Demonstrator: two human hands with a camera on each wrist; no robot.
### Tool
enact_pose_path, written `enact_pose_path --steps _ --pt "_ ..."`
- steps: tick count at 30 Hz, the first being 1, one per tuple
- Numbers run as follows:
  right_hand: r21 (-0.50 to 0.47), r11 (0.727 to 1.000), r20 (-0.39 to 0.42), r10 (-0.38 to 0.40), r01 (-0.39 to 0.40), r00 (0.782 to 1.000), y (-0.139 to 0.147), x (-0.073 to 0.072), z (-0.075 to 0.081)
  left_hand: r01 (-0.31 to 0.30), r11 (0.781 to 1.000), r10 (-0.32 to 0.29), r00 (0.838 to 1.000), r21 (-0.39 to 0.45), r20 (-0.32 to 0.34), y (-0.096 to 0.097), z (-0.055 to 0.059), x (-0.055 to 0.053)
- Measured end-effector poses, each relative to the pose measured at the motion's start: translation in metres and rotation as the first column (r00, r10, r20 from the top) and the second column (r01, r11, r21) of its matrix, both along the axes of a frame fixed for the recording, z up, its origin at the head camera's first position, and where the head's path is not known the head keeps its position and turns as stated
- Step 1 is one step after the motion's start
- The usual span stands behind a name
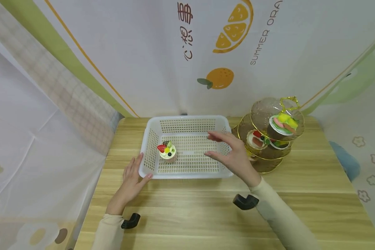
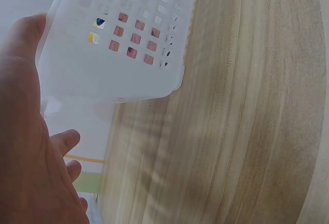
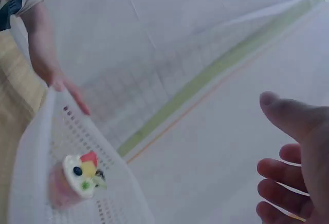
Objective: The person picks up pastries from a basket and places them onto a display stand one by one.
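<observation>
A white plastic basket (image 1: 187, 175) stands on the wooden table, with one toy cupcake (image 1: 168, 152) in its left half. The cupcake has a cream top with red, yellow and dark fruit pieces; in the right wrist view the same cupcake (image 3: 72, 183) shows its pink base. My left hand (image 1: 131, 182) rests against the basket's front left corner, thumb on the rim and fingers along the outer side. Over the basket's right side hovers my right hand (image 1: 234, 156), thumb and fingers spread apart with nothing between them.
Right of the basket stands a tiered stand (image 1: 265, 166) with gold rims and a gold top handle (image 1: 289, 103). A cupcake with yellow and pink topping (image 1: 282, 125) sits on its upper tier, and a cream-topped cupcake (image 1: 256, 140) lower down. A printed curtain (image 1: 162, 69) hangs behind.
</observation>
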State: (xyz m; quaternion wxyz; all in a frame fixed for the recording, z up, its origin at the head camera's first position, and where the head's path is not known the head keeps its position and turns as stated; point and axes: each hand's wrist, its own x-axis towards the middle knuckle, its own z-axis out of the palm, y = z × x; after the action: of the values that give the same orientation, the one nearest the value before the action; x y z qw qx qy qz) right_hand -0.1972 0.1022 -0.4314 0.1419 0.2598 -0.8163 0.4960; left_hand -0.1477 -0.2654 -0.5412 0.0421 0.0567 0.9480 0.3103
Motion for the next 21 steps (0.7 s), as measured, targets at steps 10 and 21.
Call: enact_pose_path --steps 10,21 --pt "0.342 0.866 0.259 0.287 -0.365 0.922 -0.082 -0.096 -0.011 0.007 1.0 -0.007 1.0 -0.003 0.008 0.0 -0.002 0.0" --pt "0.421 0.706 0.516 0.329 -0.569 0.791 -0.109 -0.137 -0.066 -0.002 1.0 0.002 1.0 0.014 0.009 -0.002 -0.003 -0.003"
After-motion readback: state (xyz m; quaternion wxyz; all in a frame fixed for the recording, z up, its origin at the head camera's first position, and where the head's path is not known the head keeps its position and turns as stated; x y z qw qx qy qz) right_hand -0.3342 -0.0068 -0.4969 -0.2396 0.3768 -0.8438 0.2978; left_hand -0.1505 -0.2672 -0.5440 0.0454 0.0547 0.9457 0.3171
